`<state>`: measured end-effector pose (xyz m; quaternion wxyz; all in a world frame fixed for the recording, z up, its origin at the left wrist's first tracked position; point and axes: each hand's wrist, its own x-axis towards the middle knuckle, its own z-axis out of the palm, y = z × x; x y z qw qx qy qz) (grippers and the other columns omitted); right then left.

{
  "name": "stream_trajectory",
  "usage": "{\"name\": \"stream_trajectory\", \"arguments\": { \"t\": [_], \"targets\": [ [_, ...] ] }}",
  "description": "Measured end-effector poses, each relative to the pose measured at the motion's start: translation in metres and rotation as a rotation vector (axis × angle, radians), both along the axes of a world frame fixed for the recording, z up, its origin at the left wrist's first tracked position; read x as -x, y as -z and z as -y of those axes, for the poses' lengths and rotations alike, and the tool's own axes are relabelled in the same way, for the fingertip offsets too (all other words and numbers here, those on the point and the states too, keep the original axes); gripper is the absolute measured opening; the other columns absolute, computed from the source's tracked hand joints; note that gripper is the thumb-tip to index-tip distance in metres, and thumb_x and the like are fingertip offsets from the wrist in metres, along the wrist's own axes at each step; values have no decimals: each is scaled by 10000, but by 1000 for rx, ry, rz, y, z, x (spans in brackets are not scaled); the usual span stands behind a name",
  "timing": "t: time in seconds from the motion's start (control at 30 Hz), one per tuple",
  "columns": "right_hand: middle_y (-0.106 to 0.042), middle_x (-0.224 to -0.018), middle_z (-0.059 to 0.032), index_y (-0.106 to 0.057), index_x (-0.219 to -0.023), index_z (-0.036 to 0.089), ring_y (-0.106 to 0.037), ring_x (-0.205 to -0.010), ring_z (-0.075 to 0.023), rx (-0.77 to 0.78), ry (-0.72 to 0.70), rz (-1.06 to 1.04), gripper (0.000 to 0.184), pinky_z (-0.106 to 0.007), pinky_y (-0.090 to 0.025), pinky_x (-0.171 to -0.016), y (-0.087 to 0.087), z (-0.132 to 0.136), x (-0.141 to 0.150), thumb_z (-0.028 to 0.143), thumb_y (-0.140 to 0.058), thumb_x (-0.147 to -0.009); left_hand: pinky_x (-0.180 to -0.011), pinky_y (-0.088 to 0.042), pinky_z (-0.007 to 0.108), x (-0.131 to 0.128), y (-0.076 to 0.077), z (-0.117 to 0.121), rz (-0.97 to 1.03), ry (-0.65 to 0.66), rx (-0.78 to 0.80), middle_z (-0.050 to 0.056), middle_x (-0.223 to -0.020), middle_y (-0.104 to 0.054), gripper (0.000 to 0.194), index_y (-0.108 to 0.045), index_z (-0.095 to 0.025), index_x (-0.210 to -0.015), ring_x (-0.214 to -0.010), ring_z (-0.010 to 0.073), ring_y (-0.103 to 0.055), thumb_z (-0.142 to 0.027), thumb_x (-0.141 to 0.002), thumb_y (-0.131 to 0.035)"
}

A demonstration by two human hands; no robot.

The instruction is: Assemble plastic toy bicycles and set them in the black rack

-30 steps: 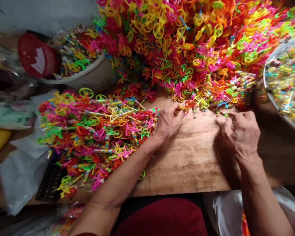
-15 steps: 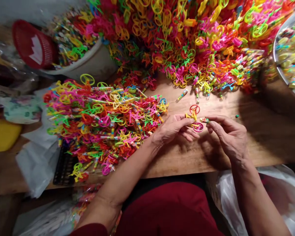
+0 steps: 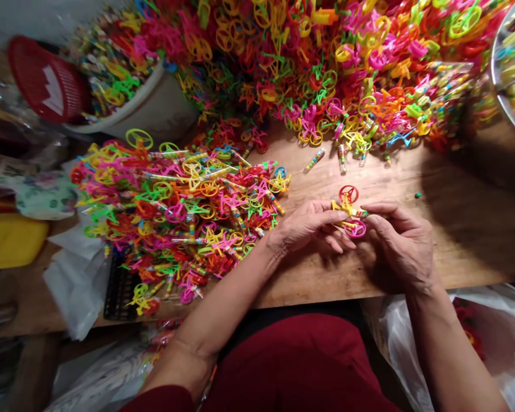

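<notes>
My left hand point(image 3: 313, 223) pinches a small plastic toy bicycle point(image 3: 347, 209) with a yellow frame, a red wheel and a pink wheel. My right hand point(image 3: 403, 240) grips a short clear tube of coloured candies point(image 3: 362, 214) between thumb and fingers. The tube's end meets the yellow frame; whether it sits inside the frame I cannot tell. Just beyond my hands, a loose candy tube point(image 3: 314, 161) and another candy tube point(image 3: 342, 160) lie on the wooden table point(image 3: 317, 280). A tiny green ball point(image 3: 418, 195) rests right of my right hand.
Left of my forearm spreads a heap of toys with candy tubes point(image 3: 184, 212). A tall pile of plastic toys point(image 3: 283, 74) fills the back. A pale tub point(image 3: 154, 106) with a red basket point(image 3: 47, 80) stands back left; a metal basin point(image 3: 494, 74) is at far right.
Both hands have come back from the far pile and together over the table, bringing the toy bicycle and candy tube. The tube has moved up against the bicycle's frame.
</notes>
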<state>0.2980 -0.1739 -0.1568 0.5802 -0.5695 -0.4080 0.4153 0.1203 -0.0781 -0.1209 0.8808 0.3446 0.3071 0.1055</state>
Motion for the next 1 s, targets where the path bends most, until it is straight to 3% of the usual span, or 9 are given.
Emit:
{"name": "stream_trajectory", "arguments": {
  "t": [0.17, 0.37, 0.6, 0.73, 0.83, 0.93, 1.0],
  "targets": [
    [-791, -980, -6, -804, -1034, 295, -741, -891, -167, -124, -56, 139, 151, -277, -591, -789, -1, 4, -10, 235, -742, -910, -521, -593, 231, -3, 3, 0, -64, 33, 35, 105, -829, -779, 273, -686, -102, -973, -660, 201, -768, -288, -800, -787],
    [-783, -955, 21, -790, -1100, 355, -725, -831, -168, -238, -140, 309, 308, -301, -567, -740, -7, 7, -20, 126, -694, -918, -548, -592, 219, -3, 4, 2, -81, 52, 48, 141, -812, -779, 268, -696, -73, -952, -646, 197, -769, -258, -789, -801],
    [-791, -971, -13, -777, -1167, 302, -749, -821, -179, -377, -240, 479, 377, -289, -575, -718, -12, 6, -29, 75, -701, -876, -547, -604, 235, -4, 9, 5, -73, 67, 133, 126, -770, -775, 309, -698, -70, -948, -638, 209, -769, -240, -727, -830],
    [-785, -964, -38, -769, -1176, 260, -750, -831, -163, -380, -340, 579, 354, -260, -571, -726, -16, 6, -31, 69, -664, -897, -543, -594, 221, -3, 13, 10, -125, 34, 71, 114, -749, -759, 305, -683, -65, -883, -619, 189, -755, -265, -712, -837],
    [-788, -965, -36, -769, -1170, 265, -745, -813, -160, -337, -318, 560, 328, -265, -572, -719, -14, 8, -29, 95, -653, -915, -555, -596, 226, -4, 15, 14, -118, 23, 42, 119, -753, -755, 311, -684, -67, -894, -637, 188, -755, -288, -724, -822],
    [-797, -989, -35, -765, -1179, 288, -752, -818, -175, -334, -258, 561, 320, -284, -593, -722, -14, 9, -20, 132, -660, -921, -555, -588, 241, -4, 8, 15, -144, -6, -6, 97, -750, -744, 293, -672, -91, -865, -606, 161, -722, -318, -732, -802],
    [-797, -1014, -49, -746, -1222, 284, -758, -834, -188, -340, -246, 595, 328, -291, -607, -722, -15, 8, -12, 166, -667, -926, -563, -575, 242, 2, -6, 11, -220, -27, -89, 77, -743, -733, 301, -648, -111, -814, -589, 138, -691, -346, -718, -811]
  ]
}}
